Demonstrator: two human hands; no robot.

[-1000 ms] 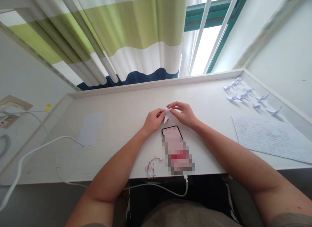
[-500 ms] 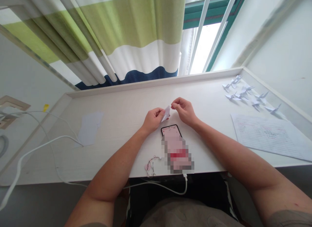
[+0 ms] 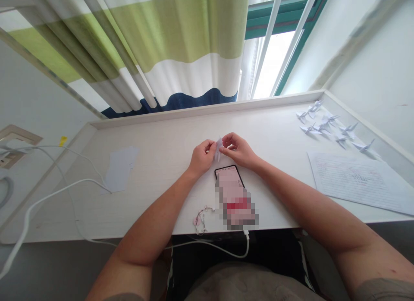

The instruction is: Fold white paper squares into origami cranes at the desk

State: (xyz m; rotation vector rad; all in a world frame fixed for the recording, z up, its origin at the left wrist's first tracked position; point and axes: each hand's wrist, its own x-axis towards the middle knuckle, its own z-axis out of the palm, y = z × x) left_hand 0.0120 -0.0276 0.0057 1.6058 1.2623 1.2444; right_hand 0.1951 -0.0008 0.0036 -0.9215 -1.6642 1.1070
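Note:
Between my two hands, above the desk, is a small piece of folded white paper (image 3: pixel 219 149). My left hand (image 3: pixel 203 156) pinches its left side between thumb and fingers. On the other side my right hand (image 3: pixel 238 150) touches the paper's right edge, with thumb and fingertips closed on it. The finer folds are too small to make out. Just below the hands lies a phone (image 3: pixel 230 176) with a lit, partly blurred screen, a white cable plugged into its near end.
Several folded paper cranes (image 3: pixel 323 124) stand at the back right. Nearer lies a written sheet (image 3: pixel 359 178). White paper slips (image 3: pixel 119 169) and a white cable (image 3: pixel 58 195) are at the left. A beaded charm strap (image 3: pixel 199 221) lies by the phone. A raised rim (image 3: pixel 207 108) edges the desk.
My right hand has come left and its fingers now meet the paper. The paper is turned more upright, while my left hand keeps its pinch with little movement.

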